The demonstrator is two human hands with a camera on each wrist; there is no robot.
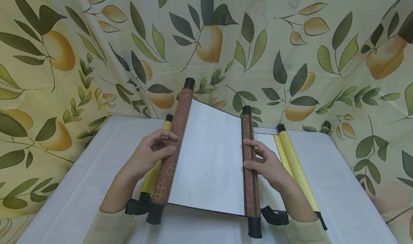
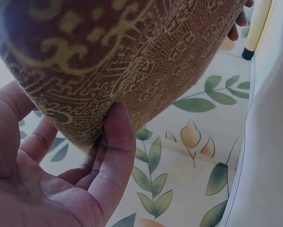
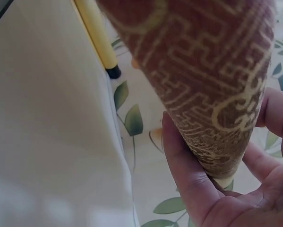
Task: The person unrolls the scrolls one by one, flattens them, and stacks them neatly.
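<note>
The left hand (image 1: 151,152) pinches one side roll (image 1: 182,118) of a brown scroll (image 1: 209,150); the right hand (image 1: 267,163) pinches the other. They are apart, likely so the white sheet (image 1: 211,165) between can't curl up. The scroll is held up over the desk (image 1: 329,172), where a yellow scroll (image 1: 299,168) lies open below, its rolls (image 1: 290,147) perhaps weighing down its sides.

Beyond the fingers (image 1: 166,134) and to both sides of them hangs a cream fabric backdrop (image 1: 237,3), printed with orange fruit (image 1: 209,45) and green leaves (image 1: 259,50). Beneath the fingers spreads a white bench (image 1: 326,154) under muted light.
</note>
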